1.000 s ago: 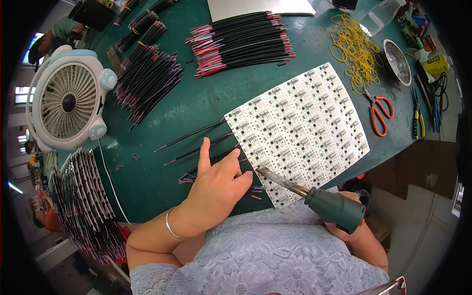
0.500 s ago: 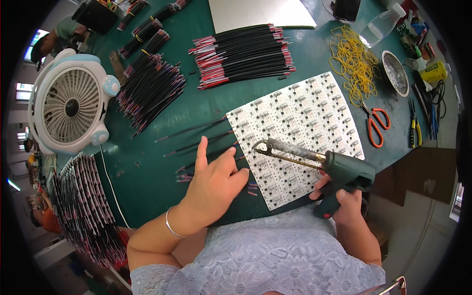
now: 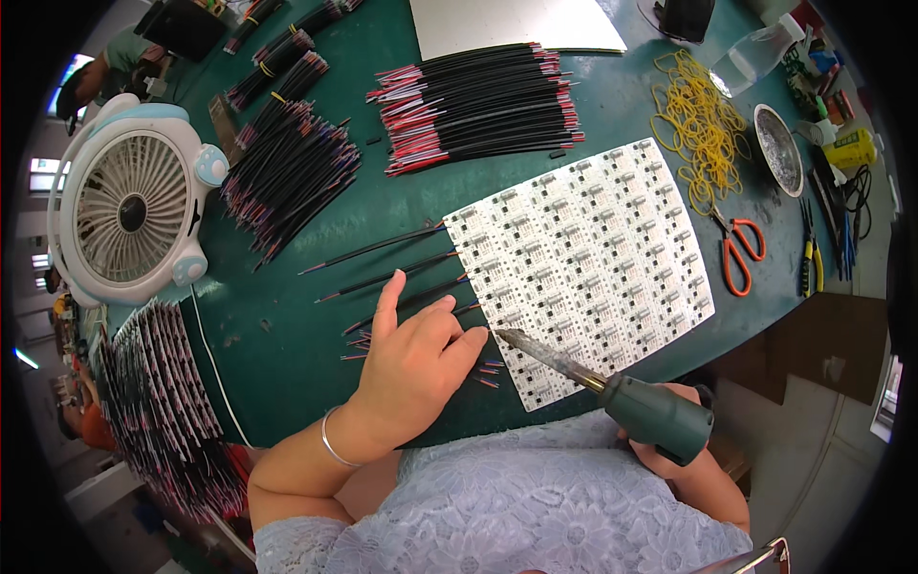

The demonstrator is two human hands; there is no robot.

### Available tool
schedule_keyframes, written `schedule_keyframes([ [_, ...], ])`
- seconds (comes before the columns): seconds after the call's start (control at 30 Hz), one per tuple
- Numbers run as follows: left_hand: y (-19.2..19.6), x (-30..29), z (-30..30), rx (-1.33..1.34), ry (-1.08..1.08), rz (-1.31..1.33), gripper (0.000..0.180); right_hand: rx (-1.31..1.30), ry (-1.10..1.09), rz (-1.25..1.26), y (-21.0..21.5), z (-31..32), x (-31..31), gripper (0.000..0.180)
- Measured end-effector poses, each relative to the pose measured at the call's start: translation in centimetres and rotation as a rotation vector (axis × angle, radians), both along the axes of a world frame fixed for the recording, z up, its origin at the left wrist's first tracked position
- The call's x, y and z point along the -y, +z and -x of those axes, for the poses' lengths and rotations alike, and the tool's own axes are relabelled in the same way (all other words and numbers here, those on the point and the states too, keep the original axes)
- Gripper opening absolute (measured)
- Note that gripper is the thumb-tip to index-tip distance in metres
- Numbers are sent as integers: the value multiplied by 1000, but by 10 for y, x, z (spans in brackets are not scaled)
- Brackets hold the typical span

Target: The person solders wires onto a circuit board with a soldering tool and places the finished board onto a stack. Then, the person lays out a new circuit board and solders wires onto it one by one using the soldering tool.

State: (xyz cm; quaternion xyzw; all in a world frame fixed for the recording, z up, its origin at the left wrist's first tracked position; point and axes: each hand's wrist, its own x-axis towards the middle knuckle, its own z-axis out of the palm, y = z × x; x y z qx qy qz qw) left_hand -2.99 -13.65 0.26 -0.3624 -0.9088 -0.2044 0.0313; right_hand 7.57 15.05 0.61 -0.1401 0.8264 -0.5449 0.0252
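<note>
At the near edge of the green worktop (image 3: 402, 206), left hand (image 3: 416, 359) lies flat pinning thin black wires (image 3: 397, 277) beside the white circuit panel (image 3: 588, 263), right hand (image 3: 669, 450) clamped on soldering iron (image 3: 612, 392), tip touching the panel's corner.

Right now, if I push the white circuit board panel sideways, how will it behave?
The white circuit board panel looks thin, flat and rigid, so it would likely slide as one piece across the green mat. Wires tucked at its left edge would probably shift too.

top: pale lilac lace, floral pattern | sleeves: short, forearms bare | left wrist: thin silver bangle (image 3: 337, 448) | hands: no gloves
</note>
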Motion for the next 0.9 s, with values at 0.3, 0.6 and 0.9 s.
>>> schedule_keyframes([
  [0.3, -6, 3, -4, -48, -23, -11, 16, -58, 13, -184, -10, -6, -1, 14],
  [0.6, -3, 0, -4, -18, 9, 2, 17, -74, 34, -226, -6, -3, -3, 15],
  [0.9, 3, 0, -2, -27, -6, -28, 20, 206, -182, 270, 4, -5, -1, 20],
])
